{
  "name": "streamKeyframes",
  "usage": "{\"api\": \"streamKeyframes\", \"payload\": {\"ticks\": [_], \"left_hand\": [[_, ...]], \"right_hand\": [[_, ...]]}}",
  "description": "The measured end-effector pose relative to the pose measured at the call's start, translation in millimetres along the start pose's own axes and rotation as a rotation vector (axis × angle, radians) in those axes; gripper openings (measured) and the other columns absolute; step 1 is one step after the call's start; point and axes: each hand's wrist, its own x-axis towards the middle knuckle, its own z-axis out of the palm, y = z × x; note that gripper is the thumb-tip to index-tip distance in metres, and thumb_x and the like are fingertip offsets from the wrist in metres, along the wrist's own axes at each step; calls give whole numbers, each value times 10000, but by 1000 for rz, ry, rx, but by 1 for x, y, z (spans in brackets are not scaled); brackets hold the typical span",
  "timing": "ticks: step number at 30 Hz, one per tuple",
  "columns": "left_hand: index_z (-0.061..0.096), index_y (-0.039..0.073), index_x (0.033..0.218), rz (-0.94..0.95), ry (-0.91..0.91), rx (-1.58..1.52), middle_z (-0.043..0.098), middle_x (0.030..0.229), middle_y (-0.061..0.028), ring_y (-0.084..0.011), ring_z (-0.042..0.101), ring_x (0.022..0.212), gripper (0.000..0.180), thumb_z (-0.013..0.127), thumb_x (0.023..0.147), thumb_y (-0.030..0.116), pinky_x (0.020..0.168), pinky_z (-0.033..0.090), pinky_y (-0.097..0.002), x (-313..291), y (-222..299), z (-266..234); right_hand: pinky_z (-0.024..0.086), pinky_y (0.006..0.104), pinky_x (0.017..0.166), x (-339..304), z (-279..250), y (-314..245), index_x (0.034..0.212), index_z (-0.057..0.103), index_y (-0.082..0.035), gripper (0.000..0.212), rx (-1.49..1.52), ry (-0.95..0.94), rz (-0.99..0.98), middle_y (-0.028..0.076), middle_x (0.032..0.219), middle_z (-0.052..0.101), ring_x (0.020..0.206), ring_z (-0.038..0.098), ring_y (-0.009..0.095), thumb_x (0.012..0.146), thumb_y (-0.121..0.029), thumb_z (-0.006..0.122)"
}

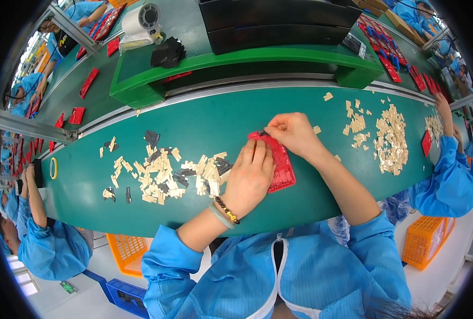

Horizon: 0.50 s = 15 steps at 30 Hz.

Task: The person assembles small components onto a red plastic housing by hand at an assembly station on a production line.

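Note:
A red rectangular plastic part with moulded compartments lies on the green bench, turned slightly. My left hand, with a beaded bracelet and a pale bangle at its wrist, is closed over the part's left side, fingers together on top. At the part's far edge, the thumb and forefinger of my right hand pinch a small black strip. The strip touches the red part or sits just above it; I cannot tell which. Left of my left hand spreads a loose pile of cream and black strips.
More cream pieces lie heaped at the right. A green raised shelf with black bins stands behind. A yellow tape ring is at the far left. Co-workers in blue sit on both sides; a hand reaches in at right.

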Motion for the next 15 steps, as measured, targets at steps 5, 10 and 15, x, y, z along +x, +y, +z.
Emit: {"api": "streamKeyframes", "payload": {"ticks": [5,10,15], "left_hand": [[581,-79,1124,-15,-5,-17,543,1164,-216,-361,524,1133,380,639,820,140,932,486,-403,1,-1,0],[574,-74,1126,-31,11,-46,528,1189,-223,-369,517,1136,375,638,818,129,942,478,-411,2,-3,3],[563,-63,1082,-53,3,-140,518,1202,-244,-388,506,1119,361,642,769,99,964,447,-441,4,-9,-11]], "right_hand": [[476,228,555,1,1,0,835,677,48,138,-10,-34,-17,57,674,667,604,589,59,841,-90,686],[475,229,554,7,-1,4,833,675,53,143,-25,-65,-21,60,671,669,606,590,62,838,-89,687],[486,285,547,13,-1,-4,826,697,-10,120,-215,-100,-244,108,671,667,569,617,137,819,-126,669]]}}
